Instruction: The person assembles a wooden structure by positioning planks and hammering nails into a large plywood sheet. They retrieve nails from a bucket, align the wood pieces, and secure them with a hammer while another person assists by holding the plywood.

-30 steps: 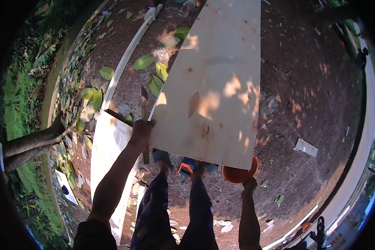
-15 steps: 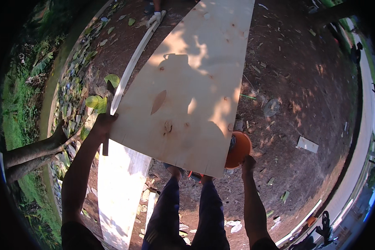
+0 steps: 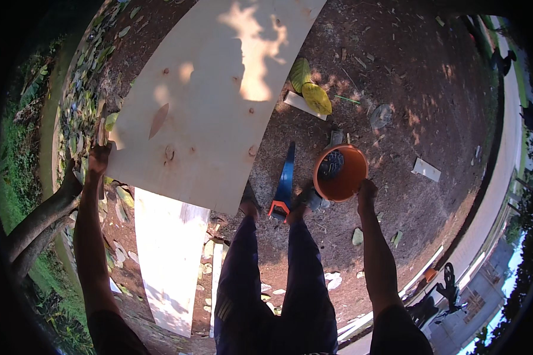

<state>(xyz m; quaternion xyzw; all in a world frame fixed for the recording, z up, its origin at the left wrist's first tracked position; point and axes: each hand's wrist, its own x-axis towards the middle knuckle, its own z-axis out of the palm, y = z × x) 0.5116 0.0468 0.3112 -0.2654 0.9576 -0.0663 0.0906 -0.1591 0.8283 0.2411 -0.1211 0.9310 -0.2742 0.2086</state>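
A large pale plywood sheet [image 3: 201, 118] spreads out in front of me, with a dry leaf [image 3: 159, 120] lying on it. At its near left corner my left hand [image 3: 99, 158] is closed around a long narrow dark piece [image 3: 101, 133], whose kind I cannot make out. My right hand [image 3: 367, 191] grips the rim of an orange bucket [image 3: 350, 171] on the right. Dark, thin pieces that look like nails [image 3: 331, 164] lie inside it. Between the sheet and the bucket, a handsaw [image 3: 286, 177] with a blue blade and red-orange handle lies by my feet.
Another pale board [image 3: 169, 254] lies on the ground at the near left. Large yellow-green leaves [image 3: 315, 94] rest on a small wood offcut [image 3: 305, 106]; a second offcut [image 3: 426, 170] lies farther right. A tree branch [image 3: 41, 219] reaches in from the left.
The bucket in my right hand now stands apart from the sheet, and the saw has come into sight. In view, the sheet has shifted left. The other person's gloved hand and wooden strip are gone from view.
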